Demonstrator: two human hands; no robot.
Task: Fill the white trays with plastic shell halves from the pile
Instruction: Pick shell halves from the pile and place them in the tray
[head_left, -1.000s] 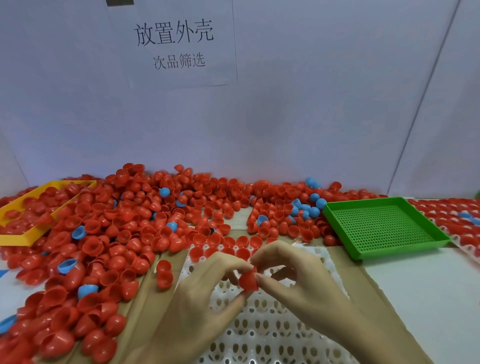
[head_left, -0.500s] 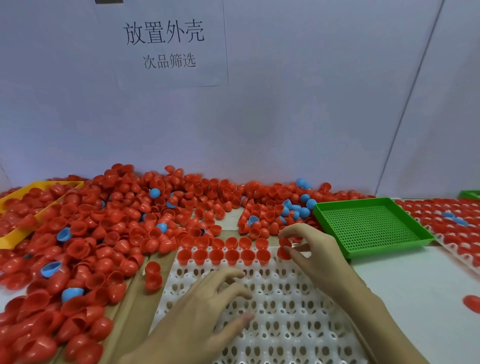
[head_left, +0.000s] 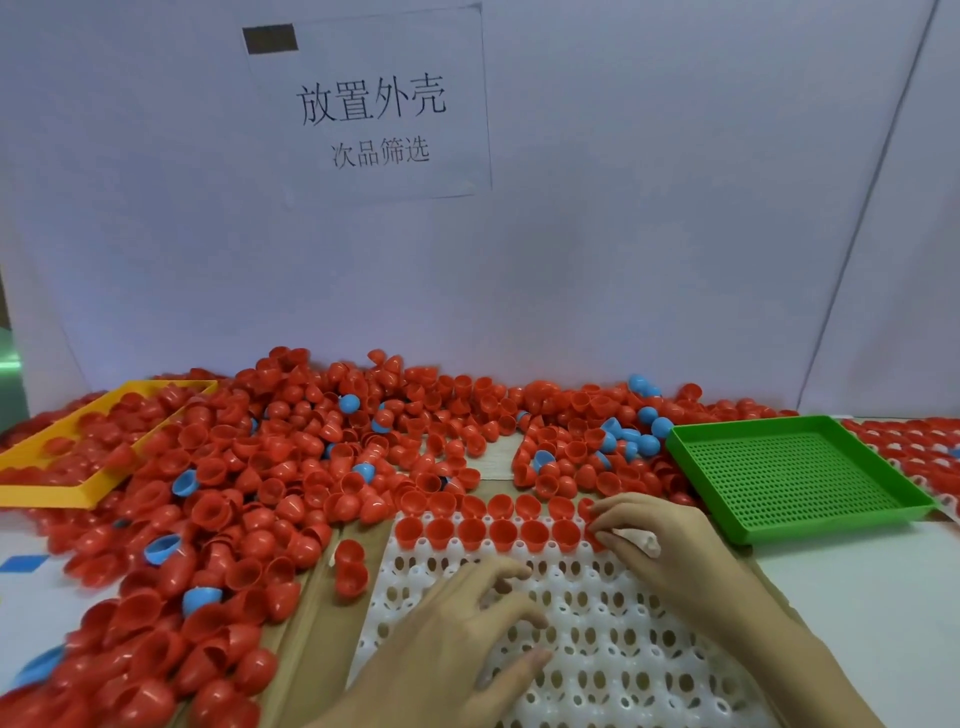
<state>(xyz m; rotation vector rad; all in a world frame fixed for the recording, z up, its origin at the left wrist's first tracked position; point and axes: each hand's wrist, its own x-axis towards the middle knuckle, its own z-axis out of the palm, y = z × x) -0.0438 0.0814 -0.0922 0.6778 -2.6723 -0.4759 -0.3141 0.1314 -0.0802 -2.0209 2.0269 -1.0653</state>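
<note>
Red shell half (head_left: 592, 512): at the right end of the filled row in your white tray (head_left: 613, 670).
Right hand (head_left: 670, 540): its grip is pinched at that shell's edge; whether it has let go, you cannot tell.
Left hand (head_left: 467, 629): fingers spread flat on the tray, holding nothing.
Pile (head_left: 249, 483): lies left and beyond; your left hand is nearer.
Next sockets: just below the filled row.

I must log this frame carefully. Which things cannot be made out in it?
- Head view: whether the right hand pinches a red shell; its fingers cover that corner of the white tray.
- The tray's near edge: cut off by the frame bottom and both forearms.
- Second filled tray: cut off at the right edge.
- Near pile: blurred.
</note>
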